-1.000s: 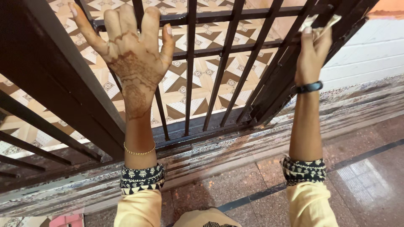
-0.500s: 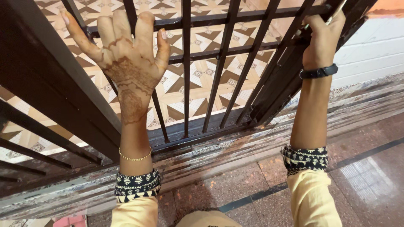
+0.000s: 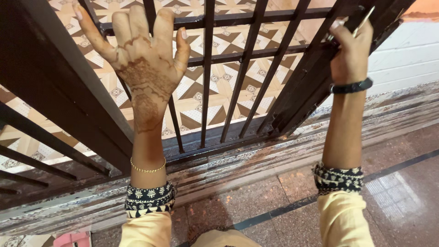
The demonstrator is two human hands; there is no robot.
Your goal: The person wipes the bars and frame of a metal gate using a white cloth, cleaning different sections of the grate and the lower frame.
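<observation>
Filling the upper half of the frame, the dark brown metal gate of vertical and horizontal bars (image 3: 242,68) leans over a worn, paint-streaked stone threshold (image 3: 256,162), with patterned beige-and-brown floor tiles (image 3: 219,87) showing through the gaps. Below, the speckled reddish stone floor (image 3: 283,196) runs along the bottom right, open and free for stepping back.

Upper left, the left hand (image 3: 144,68), patterned with henna, lies flat against the bars, fingers (image 3: 162,25) spread wide and gripping nothing. Upper right, the right hand (image 3: 350,50) is curled closed on the gate's thick edge frame, pinching a small pale cloth (image 3: 361,20) against the metal; how much cloth is in the grip, I cannot tell.

The risks look plain: the narrow slots between bars could trap a spread finger if the gate swings, and the right-hand knuckles sit close to where the frame nears the white painted wall (image 3: 402,55), a likely pinch spot. The thin gold bracelet (image 3: 147,166) and the black wristband (image 3: 351,86) could snag on a bar edge. The cloth could slip from so small a hold.
</observation>
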